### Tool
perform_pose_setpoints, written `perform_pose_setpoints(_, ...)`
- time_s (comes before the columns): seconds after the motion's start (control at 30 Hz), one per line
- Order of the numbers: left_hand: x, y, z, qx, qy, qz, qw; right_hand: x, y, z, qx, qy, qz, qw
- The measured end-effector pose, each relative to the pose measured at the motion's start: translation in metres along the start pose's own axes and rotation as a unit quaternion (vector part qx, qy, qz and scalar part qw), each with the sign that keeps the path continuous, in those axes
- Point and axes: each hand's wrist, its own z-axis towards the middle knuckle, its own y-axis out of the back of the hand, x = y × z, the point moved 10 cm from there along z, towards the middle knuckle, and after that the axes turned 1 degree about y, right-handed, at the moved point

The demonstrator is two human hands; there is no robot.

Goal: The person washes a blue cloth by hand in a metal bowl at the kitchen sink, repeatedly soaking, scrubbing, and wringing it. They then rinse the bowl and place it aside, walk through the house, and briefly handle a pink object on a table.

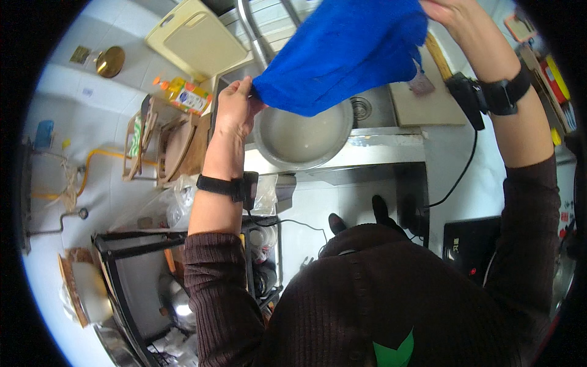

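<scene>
A blue cloth [351, 52] is stretched between my two hands over the sink. My left hand [236, 107] pinches its lower left corner. At the upper right, my right hand [445, 11] grips the other end, partly cut off by the picture's top edge. Below the cloth sits a round metal basin [299, 137] with cloudy liquid in it, its far side hidden by the cloth. The sink drain [361, 108] shows just right of the basin. Behind the cloth rises a metal faucet [252, 30].
A cream cutting board [197, 38] leans at the back left, near a bottle of orange liquid [182, 95]. Wooden stools [177, 144] stand left of the sink. A black-framed rack [122, 281] is at the lower left. A cable [465, 168] hangs from my right wrist strap.
</scene>
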Motion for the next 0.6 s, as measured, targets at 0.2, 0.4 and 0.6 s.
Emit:
perform_pose_setpoints(0.2,-0.027,-0.102,-0.035,0.093,-0.168,0.098,0.976,0.012,-0.034,0.012,0.061,0.008,0.062,0.996)
perform_pose_setpoints(0.4,-0.031,-0.187,-0.053,0.216,-0.194,0.076,0.954,-0.03,-0.018,0.002,0.017,-0.073,0.055,0.996)
perform_pose_setpoints(0.6,-0.01,-0.205,-0.028,0.221,-0.164,0.074,0.959,-0.02,-0.007,-0.026,0.029,-0.107,-0.137,0.984)
